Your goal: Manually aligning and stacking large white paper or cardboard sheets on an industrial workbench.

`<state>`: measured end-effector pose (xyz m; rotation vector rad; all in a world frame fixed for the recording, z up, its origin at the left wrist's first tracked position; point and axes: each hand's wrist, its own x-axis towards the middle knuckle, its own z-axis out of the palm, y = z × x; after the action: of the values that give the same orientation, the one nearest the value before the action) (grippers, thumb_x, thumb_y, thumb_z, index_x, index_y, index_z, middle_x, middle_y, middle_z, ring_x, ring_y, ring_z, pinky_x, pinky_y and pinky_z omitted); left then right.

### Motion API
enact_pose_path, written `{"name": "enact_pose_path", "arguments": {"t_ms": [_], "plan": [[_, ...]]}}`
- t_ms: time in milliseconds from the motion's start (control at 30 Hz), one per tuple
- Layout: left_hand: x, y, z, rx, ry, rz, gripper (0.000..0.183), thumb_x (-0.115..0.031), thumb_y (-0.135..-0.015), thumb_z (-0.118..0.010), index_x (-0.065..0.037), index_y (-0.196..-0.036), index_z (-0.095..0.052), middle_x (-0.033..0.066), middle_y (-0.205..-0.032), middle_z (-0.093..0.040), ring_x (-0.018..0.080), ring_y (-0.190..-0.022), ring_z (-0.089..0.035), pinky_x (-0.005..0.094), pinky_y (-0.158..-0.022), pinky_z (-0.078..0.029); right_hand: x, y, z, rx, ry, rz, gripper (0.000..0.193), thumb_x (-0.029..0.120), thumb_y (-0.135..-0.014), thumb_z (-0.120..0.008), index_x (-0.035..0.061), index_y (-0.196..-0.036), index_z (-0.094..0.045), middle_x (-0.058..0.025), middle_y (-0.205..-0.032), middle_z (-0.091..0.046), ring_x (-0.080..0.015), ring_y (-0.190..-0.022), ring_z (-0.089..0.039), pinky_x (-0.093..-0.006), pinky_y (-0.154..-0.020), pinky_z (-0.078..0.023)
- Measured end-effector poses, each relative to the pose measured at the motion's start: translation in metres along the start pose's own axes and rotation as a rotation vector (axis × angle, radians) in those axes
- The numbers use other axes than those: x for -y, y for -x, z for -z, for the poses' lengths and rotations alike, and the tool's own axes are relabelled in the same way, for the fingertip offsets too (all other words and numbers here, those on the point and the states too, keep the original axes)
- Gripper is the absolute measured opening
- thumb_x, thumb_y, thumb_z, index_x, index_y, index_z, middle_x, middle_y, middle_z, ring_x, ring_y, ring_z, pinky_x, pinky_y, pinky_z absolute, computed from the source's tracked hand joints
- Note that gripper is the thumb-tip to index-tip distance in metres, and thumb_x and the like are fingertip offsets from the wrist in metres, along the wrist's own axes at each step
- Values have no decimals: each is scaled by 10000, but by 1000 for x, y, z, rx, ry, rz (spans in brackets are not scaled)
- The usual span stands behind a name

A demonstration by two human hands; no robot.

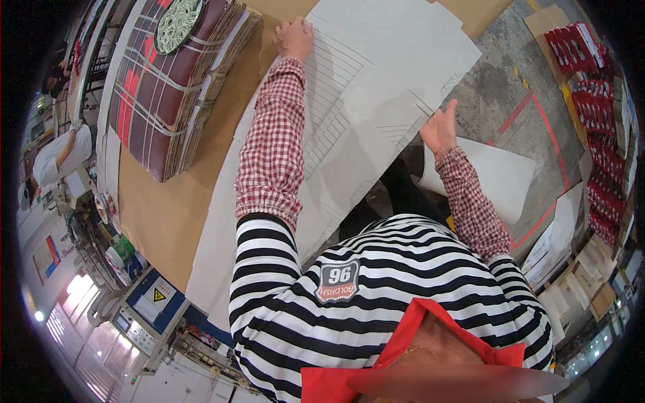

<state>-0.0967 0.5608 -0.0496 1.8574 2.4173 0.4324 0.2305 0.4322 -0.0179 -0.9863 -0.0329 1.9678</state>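
A large white cardboard sheet (pixel 376 74) with rows of thin dark lines lies in front of me, slanting across the brown surface. At its far left edge is my left hand (pixel 294 40), fingers curled and closed on the border. My right hand (pixel 440 131) is at the right edge of the sheet, palm turned inward and fingers stretched out. Part of that hand's contact with the edge is hard to make out. Left of the sheet stands a strapped stack of dark red printed card (pixel 158 87), with a round dish of pale green rings (pixel 179 25) on top.
Brown board (pixel 161 208) covers the work surface at left. A curled white sheet (pixel 480 174) lies on the grey floor (pixel 497 87), which has red line markings. Red printed bundles (pixel 598 148) are piled at far right. A blue-and-white machine (pixel 151 302) stands lower left; another person (pixel 64 154) is beyond.
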Motion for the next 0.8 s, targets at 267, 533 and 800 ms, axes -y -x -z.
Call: {"name": "enact_pose_path", "arguments": {"t_ms": [267,533,800], "plan": [[29,9,13,-18,127,-44,366,-345,-804,-494,-110,-1081,-541,155,-1031,-518,342,-972,-480,434,-820,-394,-7,0,14,179,32,-57,779,611,-846,-186,4,-1334,-165,-126,-1373,-234,-266,-1251,-249,-406,-1031,-200],[139,85,63,130,290,233,285,-273,-802,-497,-46,-898,-641,138,-835,-631,282,-795,-597,354,-713,-450,-68,39,37,-189,-136,-169,868,676,-792,-242,-15,-1316,-203,-152,-1322,-307,-291,-1225,-278,-406,-1017,-224],[147,121,62,186,553,166,264,-263,-783,-538,-55,-916,-633,107,-826,-635,212,-768,-601,297,-686,-450,-86,46,16,31,-54,-165,931,726,-754,-175,-14,-1316,-220,-136,-1369,-257,-304,-1239,-264,-406,-1038,-181]]}}
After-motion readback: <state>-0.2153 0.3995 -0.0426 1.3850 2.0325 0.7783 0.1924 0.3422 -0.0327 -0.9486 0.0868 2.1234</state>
